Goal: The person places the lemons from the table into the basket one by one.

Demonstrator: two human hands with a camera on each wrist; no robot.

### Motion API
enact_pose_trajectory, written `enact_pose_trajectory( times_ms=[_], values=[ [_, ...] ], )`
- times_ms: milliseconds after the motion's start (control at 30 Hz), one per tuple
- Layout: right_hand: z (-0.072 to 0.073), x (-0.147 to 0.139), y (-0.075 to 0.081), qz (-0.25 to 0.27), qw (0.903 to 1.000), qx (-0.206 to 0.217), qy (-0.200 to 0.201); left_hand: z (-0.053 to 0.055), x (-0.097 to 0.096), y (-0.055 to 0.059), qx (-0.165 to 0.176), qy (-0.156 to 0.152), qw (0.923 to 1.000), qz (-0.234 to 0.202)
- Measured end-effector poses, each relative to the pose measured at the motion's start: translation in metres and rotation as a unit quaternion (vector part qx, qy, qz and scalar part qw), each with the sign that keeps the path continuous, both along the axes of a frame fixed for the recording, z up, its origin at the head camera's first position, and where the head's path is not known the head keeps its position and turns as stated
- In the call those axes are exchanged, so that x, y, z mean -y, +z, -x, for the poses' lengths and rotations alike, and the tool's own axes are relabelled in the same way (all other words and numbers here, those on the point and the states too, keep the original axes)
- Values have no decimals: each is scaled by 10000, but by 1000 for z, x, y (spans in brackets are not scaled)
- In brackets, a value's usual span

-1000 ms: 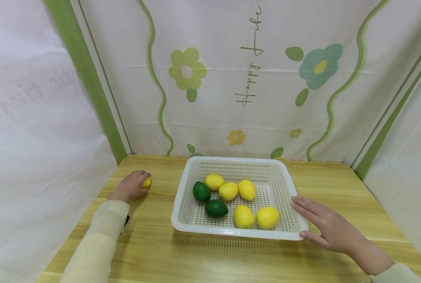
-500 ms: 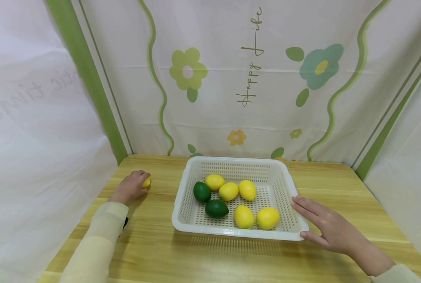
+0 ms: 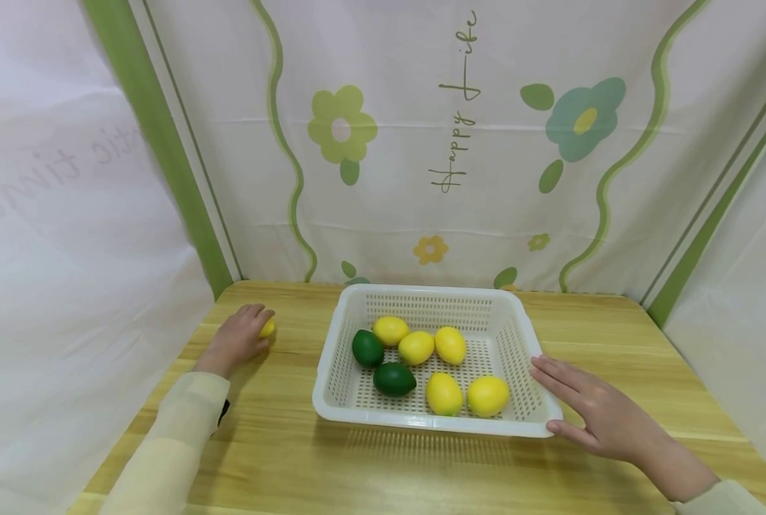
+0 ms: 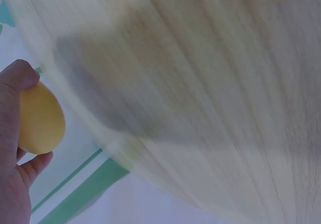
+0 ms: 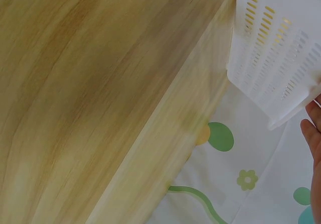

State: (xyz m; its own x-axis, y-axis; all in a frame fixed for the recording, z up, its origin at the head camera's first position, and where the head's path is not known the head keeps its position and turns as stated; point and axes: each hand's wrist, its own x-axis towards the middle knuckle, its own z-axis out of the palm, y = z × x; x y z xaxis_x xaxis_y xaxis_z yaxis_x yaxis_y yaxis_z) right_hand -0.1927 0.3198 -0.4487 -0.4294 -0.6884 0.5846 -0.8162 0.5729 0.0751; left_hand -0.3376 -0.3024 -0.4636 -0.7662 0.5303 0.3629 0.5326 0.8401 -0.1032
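At the left of the table, my left hand (image 3: 239, 336) grips a yellow lemon (image 3: 267, 327), mostly covered by the fingers in the head view. The left wrist view shows that lemon (image 4: 42, 119) pinched between thumb and fingers. A white perforated plastic basket (image 3: 437, 423) stands in the middle. My right hand (image 3: 598, 415) rests against its right rim with fingers extended. Inside lie several yellow lemons (image 3: 443, 394) and two dark green fruits (image 3: 394, 380) shaped like limes. In the right wrist view, fingertips touch the basket's side (image 5: 281, 38).
The wooden table (image 3: 280, 458) carries the basket near its back edge. Behind it hangs a white curtain (image 3: 389, 200) with flowers and wavy green lines. More white cloth (image 3: 86, 286) closes off the left side, and the right side likewise.
My left hand has risen very slightly with the lemon, and its forearm has shifted a little left. My right hand and the basket stay where they were.
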Motion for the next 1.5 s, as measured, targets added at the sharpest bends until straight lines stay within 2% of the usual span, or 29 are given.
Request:
enact_pose_trajectory(
  times_ms=[367,667,967,1500],
  values=[
    [0,-1,0,-17,10000,23,-5,-3,-5,6,-573,-321,9978,53],
    [0,0,1,-10,10000,-18,40,-1,-7,7,-1354,-887,9868,-1],
    [0,0,2,-46,10000,-9,26,-4,-13,15,-1583,-1099,9812,100],
    [0,0,0,-34,10000,-5,4,-14,-21,24,-2106,-1208,9698,246]
  ],
)
